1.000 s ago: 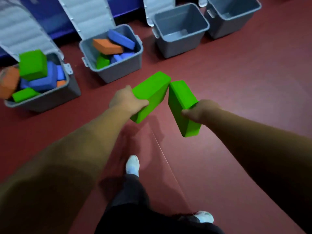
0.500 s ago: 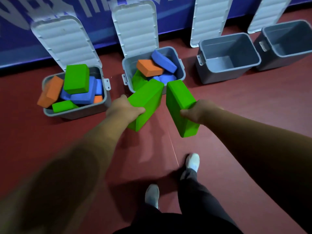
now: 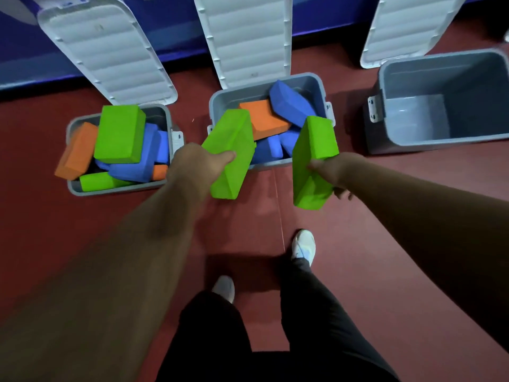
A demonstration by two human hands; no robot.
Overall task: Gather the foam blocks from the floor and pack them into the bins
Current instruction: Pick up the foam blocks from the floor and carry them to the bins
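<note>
My left hand (image 3: 198,166) grips a green foam block (image 3: 230,153), held tilted over the front left corner of the middle grey bin (image 3: 321,84). My right hand (image 3: 334,172) grips a second green foam block (image 3: 314,161), upright at that bin's front right corner. The middle bin holds an orange block (image 3: 264,119) and several blue blocks (image 3: 289,103). The left grey bin (image 3: 118,188) is piled with green, blue and orange blocks above its rim.
An empty grey bin (image 3: 440,142) stands at the right. All three bins have white lids (image 3: 248,37) open and leaning back against a blue wall. My feet in white shoes (image 3: 303,246) stand on the dark red floor just before the middle bin.
I have walked closer to the bins. Both hands, still holding their green blocks, now reach the front of the middle bin, and the blocks have spread apart.
</note>
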